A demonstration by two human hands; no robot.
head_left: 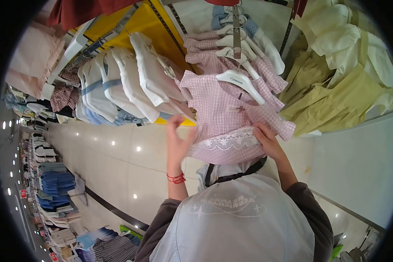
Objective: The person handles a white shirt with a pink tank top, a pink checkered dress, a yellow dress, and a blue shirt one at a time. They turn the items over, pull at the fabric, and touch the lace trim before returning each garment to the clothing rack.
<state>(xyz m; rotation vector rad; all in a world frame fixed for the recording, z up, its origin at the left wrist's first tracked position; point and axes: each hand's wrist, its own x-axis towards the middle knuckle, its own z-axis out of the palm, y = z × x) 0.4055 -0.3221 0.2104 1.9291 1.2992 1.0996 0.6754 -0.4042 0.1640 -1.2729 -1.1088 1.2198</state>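
A pink checked dress (214,107) with a white lace band hangs on a white hanger (242,82) at the front of a metal rail. My left hand (178,139) is raised beside the dress's left edge, its fingers apart and slightly blurred, with a red cord on the wrist. On the other side, my right hand (268,139) has its fingers closed on the dress at the end of the lace band. The lower part of the dress is bunched up toward me.
More pink checked garments (201,43) hang behind. White tops (118,83) hang on the left, olive and white clothes (349,96) on the right. Clothing racks (54,183) line the far left. Shiny tiled floor (122,153) lies below.
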